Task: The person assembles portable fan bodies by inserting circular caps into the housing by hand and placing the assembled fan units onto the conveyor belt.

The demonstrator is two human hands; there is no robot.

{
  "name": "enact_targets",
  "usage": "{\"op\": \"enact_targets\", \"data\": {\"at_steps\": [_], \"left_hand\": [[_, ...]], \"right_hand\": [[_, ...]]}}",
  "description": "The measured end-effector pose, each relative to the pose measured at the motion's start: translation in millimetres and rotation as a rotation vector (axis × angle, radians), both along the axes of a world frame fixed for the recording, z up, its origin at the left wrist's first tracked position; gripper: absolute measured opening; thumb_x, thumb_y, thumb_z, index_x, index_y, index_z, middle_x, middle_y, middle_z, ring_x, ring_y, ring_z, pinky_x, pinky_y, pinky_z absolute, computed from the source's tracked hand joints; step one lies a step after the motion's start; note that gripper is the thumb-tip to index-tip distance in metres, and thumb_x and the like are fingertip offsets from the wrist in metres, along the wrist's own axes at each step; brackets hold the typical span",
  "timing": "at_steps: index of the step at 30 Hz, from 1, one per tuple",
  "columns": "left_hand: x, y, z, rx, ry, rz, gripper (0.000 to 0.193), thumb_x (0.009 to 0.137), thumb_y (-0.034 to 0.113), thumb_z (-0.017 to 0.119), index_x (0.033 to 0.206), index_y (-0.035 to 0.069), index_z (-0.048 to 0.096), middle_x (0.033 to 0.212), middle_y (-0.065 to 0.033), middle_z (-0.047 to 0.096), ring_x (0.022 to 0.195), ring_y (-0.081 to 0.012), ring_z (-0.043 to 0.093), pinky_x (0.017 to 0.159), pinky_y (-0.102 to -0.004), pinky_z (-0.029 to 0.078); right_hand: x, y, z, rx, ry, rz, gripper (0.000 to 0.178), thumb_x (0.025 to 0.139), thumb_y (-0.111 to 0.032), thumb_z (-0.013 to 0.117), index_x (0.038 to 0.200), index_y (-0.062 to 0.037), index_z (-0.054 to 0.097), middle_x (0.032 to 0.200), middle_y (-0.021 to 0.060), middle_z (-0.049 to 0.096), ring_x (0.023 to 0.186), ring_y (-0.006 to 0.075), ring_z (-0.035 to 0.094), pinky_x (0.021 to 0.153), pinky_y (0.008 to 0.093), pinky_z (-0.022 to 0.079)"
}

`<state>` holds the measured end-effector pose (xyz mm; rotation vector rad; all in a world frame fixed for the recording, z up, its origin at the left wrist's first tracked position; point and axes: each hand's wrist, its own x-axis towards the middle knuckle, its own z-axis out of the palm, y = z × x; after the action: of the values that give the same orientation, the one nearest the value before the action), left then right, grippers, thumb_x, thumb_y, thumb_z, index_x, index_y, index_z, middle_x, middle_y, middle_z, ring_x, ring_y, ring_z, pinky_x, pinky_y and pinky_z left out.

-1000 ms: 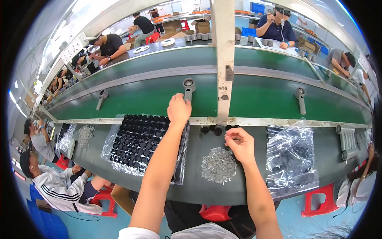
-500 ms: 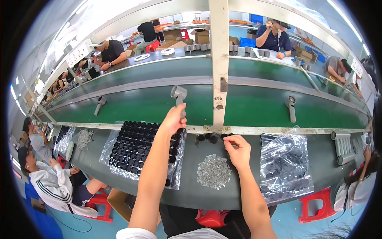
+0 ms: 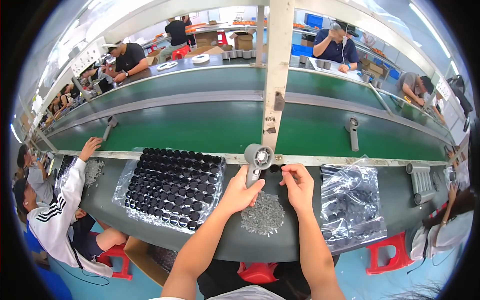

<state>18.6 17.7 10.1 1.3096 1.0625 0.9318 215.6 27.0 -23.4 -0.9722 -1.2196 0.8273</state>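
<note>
My left hand [image 3: 239, 194] is wrapped round the handle of a grey handheld fan housing [image 3: 259, 157], its round head upward at the near edge of the belt. Just right of it, my right hand [image 3: 299, 189] is closed in a pinch; whatever its fingertips hold, if anything, is too small to make out. Black round caps [image 3: 274, 169] lie by the rail between the two hands. Below them a pile of small clear pieces [image 3: 263, 215] sits on the dark work surface [image 3: 235, 245].
Left lies a plastic bag with rows of black caps [image 3: 170, 182]; right, another clear bag [image 3: 350, 200]. Grey tubes [image 3: 421, 184] stand farther right. A white post [image 3: 278, 75] rises before me. On the green belt [image 3: 310, 132] are other fan housings [image 3: 354, 135]. A co-worker's hand [image 3: 91, 148] reaches in.
My left hand has brought the fan housing from over the belt down and nearer my right hand. The right hand stays pinched. At left, a co-worker has reached toward a housing on the belt.
</note>
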Motion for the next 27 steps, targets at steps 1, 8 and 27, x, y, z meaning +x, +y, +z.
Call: {"op": "enact_targets", "data": {"at_steps": [1, 8, 27], "left_hand": [[4, -4, 4, 0.004, 0.164, 0.006, 0.043, 0.097, 0.013, 0.067, 0.134, 0.002, 0.049, 0.086, -0.013, 0.065, 0.06, -0.0169, 0.064, 0.056, -0.033, 0.053], [4, -12, -19, 0.563, 0.369, 0.038, 0.043, 0.091, 0.014, 0.071, 0.129, -0.001, 0.057, 0.099, -0.0181, 0.069, 0.084, -0.0296, 0.071, 0.075, -0.0378, 0.055], [2, -18, -14, 0.555, 0.486, 0.096, 0.042, 0.093, 0.012, 0.066, 0.129, -0.006, 0.054, 0.11, -0.0274, 0.067, 0.1, -0.0482, 0.065, 0.085, -0.0491, 0.053]], "right_hand": [[1, -3, 2, -0.01, -0.006, -0.011, 0.012, 0.092, 0.004, 0.066, 0.104, 0.0033, 0.07, 0.103, 0.0063, 0.067, 0.087, 0.0108, 0.066, 0.067, 0.0267, 0.06], [-10, -13, 15, 0.189, -0.24, -0.037, 0.027, 0.084, 0.008, 0.072, 0.109, -0.0001, 0.068, 0.092, 0.0056, 0.072, 0.081, 0.0102, 0.068, 0.075, 0.0258, 0.056], [-24, -18, 12, 0.348, -0.558, -0.198, 0.052, 0.079, 0.005, 0.075, 0.129, -0.0063, 0.068, 0.085, 0.0068, 0.076, 0.068, 0.0176, 0.071, 0.067, 0.0284, 0.057]]}}
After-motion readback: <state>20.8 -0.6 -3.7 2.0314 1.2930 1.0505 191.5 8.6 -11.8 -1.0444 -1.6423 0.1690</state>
